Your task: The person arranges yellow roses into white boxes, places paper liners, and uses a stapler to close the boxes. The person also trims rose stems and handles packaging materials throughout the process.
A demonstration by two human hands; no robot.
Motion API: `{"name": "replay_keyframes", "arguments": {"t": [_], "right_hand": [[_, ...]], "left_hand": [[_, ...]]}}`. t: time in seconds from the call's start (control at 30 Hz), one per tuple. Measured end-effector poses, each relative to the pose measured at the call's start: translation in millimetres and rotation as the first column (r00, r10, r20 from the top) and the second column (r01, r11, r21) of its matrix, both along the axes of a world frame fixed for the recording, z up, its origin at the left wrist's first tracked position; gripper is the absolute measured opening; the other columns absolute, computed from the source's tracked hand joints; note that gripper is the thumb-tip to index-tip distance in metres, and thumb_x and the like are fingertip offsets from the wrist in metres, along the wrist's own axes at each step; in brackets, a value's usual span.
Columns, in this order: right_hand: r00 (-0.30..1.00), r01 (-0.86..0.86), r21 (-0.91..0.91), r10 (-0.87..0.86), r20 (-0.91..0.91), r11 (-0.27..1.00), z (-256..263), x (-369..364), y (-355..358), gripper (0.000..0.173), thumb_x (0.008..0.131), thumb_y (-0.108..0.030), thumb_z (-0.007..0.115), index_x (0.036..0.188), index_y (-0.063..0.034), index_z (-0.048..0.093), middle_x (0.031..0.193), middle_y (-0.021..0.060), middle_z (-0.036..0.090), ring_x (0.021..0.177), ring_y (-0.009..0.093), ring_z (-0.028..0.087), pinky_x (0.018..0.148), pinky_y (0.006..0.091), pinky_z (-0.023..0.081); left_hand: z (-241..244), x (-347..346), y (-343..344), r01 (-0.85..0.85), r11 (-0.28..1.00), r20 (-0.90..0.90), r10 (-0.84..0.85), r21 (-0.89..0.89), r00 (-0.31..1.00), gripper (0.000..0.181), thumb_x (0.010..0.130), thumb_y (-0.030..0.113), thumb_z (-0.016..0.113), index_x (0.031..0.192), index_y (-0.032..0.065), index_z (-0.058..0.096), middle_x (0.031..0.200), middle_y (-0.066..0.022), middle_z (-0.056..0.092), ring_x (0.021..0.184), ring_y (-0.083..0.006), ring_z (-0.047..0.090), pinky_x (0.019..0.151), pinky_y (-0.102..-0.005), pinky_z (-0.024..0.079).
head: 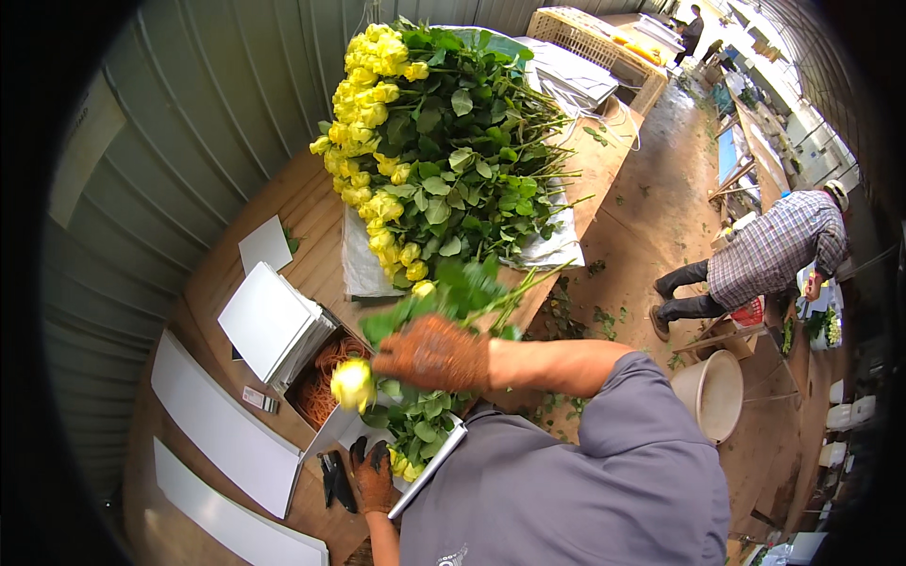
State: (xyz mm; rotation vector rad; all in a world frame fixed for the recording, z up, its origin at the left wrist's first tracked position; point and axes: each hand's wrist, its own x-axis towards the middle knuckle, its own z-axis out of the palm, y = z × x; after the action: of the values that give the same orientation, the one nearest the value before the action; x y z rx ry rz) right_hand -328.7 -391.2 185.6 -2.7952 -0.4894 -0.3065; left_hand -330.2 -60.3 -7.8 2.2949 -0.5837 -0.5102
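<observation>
My right hand [432, 354], in a brown-orange work glove, is shut on a yellow rose [352, 384]. The bloom points left and downward. Leaves and green stems [520, 293] beyond the hand are blurred; I cannot tell how many are held. Below it, leafy yellow roses [425, 431] lie in a white holder [432, 470] against my body. My left hand [371, 474], gloved with dark fingertips, rests at the holder's left side with fingers apart. A black stapler [336, 481] lies just left of that hand.
A large pile of yellow roses [453, 156] covers the back of the wooden table [276, 187]. White card sheets [265, 325] stand by a box of orange rubber bands [329, 382]. Long white panels [219, 424] lie at left. A person [764, 255] bends beyond a bucket [708, 396].
</observation>
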Motion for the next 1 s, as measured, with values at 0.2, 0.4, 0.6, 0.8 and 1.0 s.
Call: {"name": "replay_keyframes", "arguments": {"t": [0.2, 0.4, 0.6, 0.8, 1.0], "right_hand": [[0.882, -0.190, 0.376, 0.326, -0.341, 0.907, -70, 16, 77, 0.027, 0.086, -0.018, 0.064, 0.110, -0.0059, 0.063, 0.105, 0.0183, 0.065, 0.096, 0.041, 0.066, 0.081, 0.0496, 0.054], [0.780, -0.109, 0.301, 0.269, -0.565, 0.947, -125, 28, 98, 0.033, 0.085, -0.016, 0.070, 0.116, -0.0049, 0.069, 0.109, 0.0224, 0.069, 0.100, 0.042, 0.065, 0.089, 0.0484, 0.052], [0.900, -0.266, 0.217, 0.323, -0.293, 0.939, -191, 30, 113, 0.027, 0.083, -0.016, 0.067, 0.109, -0.0106, 0.067, 0.110, 0.0177, 0.067, 0.090, 0.039, 0.067, 0.081, 0.0476, 0.055], [0.882, -0.324, 0.016, 0.308, -0.356, 0.946, -211, 20, 117, 0.028, 0.084, -0.011, 0.059, 0.110, -0.0180, 0.068, 0.113, 0.0140, 0.065, 0.078, 0.032, 0.070, 0.067, 0.0434, 0.058], [0.922, -0.266, 0.006, 0.256, -0.291, 0.964, -211, 11, 118, 0.030, 0.086, -0.011, 0.057, 0.112, -0.0200, 0.069, 0.112, 0.0145, 0.064, 0.076, 0.032, 0.070, 0.065, 0.0444, 0.058]], "left_hand": [[-20, -8, 29, -0.165, 0.978, -0.163, 0.143, -0.129, 0.976, 0.038, 0.088, 0.015, 0.071, 0.124, 0.0048, 0.066, 0.132, -0.0216, 0.060, 0.126, -0.0413, 0.051, 0.111, -0.0474, 0.038], [-15, -4, 14, -0.144, 0.989, 0.072, 0.145, -0.024, 0.987, 0.043, 0.083, 0.035, 0.077, 0.116, 0.0077, 0.072, 0.138, -0.0230, 0.054, 0.131, -0.0424, 0.047, 0.110, -0.0476, 0.042], [-19, -12, 8, -0.363, 0.932, -0.064, 0.361, -0.022, 0.930, 0.102, 0.073, 0.039, 0.085, 0.151, -0.0017, 0.031, 0.149, -0.0260, 0.041, 0.137, -0.0462, 0.038, 0.114, -0.0506, 0.036], [-19, -12, 5, -0.365, 0.931, -0.043, 0.365, 0.000, 0.930, 0.108, 0.073, 0.039, 0.085, 0.154, -0.0003, 0.026, 0.146, -0.0259, 0.043, 0.135, -0.0458, 0.040, 0.114, -0.0507, 0.036], [-4, -5, 5, -0.290, 0.957, 0.010, 0.290, -0.023, 0.957, 0.092, 0.075, 0.032, 0.084, 0.152, 0.0091, 0.037, 0.142, -0.0227, 0.048, 0.132, -0.0431, 0.044, 0.112, -0.0492, 0.039]]}}
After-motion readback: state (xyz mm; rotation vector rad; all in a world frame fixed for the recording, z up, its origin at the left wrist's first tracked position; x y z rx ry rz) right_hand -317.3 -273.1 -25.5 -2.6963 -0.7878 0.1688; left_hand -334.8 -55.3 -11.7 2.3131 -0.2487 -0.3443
